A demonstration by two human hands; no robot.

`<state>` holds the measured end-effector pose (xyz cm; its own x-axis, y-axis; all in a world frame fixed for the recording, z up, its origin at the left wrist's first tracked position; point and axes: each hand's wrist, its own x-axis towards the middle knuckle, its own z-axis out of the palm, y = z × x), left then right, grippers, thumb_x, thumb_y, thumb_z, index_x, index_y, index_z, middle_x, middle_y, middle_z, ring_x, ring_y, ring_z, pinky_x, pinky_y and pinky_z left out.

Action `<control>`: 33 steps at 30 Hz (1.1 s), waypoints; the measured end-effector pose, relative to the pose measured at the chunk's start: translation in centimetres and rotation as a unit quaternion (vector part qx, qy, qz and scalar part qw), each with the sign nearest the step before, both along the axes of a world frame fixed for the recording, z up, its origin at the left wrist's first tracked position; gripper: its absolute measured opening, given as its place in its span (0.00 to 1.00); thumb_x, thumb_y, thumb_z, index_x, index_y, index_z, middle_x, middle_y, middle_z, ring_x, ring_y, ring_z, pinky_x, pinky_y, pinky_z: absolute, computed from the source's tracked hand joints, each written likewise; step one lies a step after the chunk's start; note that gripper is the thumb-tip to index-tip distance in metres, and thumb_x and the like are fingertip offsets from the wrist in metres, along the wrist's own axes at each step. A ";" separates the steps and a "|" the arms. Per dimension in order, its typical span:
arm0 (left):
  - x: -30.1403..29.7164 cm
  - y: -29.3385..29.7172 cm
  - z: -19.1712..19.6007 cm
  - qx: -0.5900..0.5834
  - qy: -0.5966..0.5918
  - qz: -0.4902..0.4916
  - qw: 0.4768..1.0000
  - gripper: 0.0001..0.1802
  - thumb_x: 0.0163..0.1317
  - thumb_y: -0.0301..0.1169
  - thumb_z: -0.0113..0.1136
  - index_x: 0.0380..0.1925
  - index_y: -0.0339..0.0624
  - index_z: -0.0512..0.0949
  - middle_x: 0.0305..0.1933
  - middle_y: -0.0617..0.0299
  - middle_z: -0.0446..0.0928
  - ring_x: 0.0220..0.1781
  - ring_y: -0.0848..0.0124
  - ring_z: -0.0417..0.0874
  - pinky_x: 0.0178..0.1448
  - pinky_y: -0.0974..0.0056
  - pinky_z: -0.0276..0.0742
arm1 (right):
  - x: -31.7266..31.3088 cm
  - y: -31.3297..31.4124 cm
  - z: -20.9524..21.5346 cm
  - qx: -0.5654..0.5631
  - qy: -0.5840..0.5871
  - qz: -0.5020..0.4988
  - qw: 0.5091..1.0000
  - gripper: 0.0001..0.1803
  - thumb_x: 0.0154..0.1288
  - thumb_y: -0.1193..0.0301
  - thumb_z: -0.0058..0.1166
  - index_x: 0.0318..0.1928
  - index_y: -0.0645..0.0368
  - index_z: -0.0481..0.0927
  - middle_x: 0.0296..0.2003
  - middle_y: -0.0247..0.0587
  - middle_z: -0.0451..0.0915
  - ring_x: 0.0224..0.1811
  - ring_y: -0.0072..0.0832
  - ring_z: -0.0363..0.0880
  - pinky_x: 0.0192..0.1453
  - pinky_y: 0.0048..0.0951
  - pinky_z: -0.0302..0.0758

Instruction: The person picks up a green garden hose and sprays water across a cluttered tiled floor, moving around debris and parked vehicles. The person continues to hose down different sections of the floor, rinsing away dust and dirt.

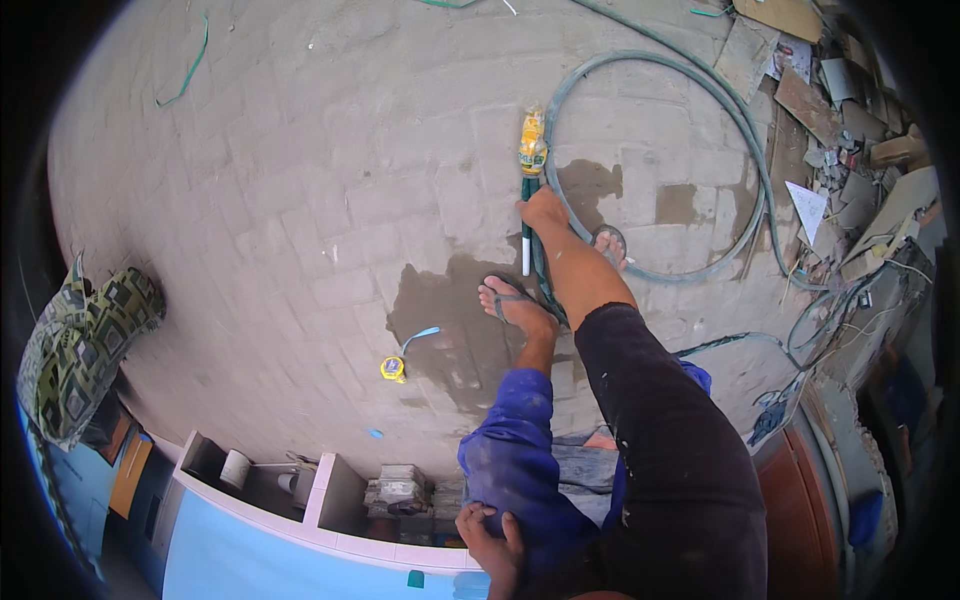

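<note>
My right hand (543,207), its arm in a black sleeve, reaches down and is closed round a dark green hose (530,188). Yellow printed plastic (533,143) wraps the hose's far end. Below the fist a slim dark rod with a white end (526,256) points back toward my sandalled left foot (512,303); how it joins the hose is hidden. My left hand (490,540) rests by my blue-trousered left knee, fingers loosely bent, thumb apart, with nothing seen in it.
A grey-green hose (575,75) lies looped on the brick floor. Broken boards and rubble (850,130) pile up at right. Wet patches (440,310) surround my feet. A yellow tape measure (393,369) lies left of them. A patterned sack (90,340) stands far left; a blue-topped counter (240,550) is near.
</note>
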<state>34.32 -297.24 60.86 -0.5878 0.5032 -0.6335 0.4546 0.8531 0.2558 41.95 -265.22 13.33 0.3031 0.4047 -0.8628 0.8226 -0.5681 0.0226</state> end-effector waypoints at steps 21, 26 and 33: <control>0.6 11.8 -5.2 -0.201 -0.694 0.449 0.526 0.21 0.73 0.45 0.53 0.52 0.39 0.76 0.49 0.53 0.81 0.51 0.58 0.84 0.59 0.51 0.80 | 9.5 -21.9 50.8 0.377 0.310 0.112 0.866 0.19 0.57 0.65 0.63 0.50 0.48 0.76 0.56 0.33 0.78 0.68 0.36 0.68 0.70 0.47 0.59; -6.9 16.5 4.0 -0.173 -0.649 0.405 0.621 0.11 0.71 0.33 0.51 0.45 0.37 0.75 0.40 0.56 0.80 0.42 0.67 0.84 0.52 0.59 0.84 | 5.0 -23.4 55.8 0.426 0.322 0.069 0.842 0.27 0.61 0.67 0.62 0.63 0.47 0.77 0.65 0.44 0.71 0.70 0.45 0.63 0.73 0.46 0.60; -23.2 31.0 21.2 0.058 -0.570 0.303 0.761 0.05 0.68 0.22 0.47 0.30 0.37 0.67 0.23 0.64 0.69 0.24 0.75 0.74 0.40 0.69 0.86 | 3.2 -21.2 59.9 0.344 0.372 -0.160 0.847 0.24 0.68 0.56 0.54 0.58 0.56 0.78 0.45 0.47 0.85 0.46 0.42 0.85 0.51 0.39 0.78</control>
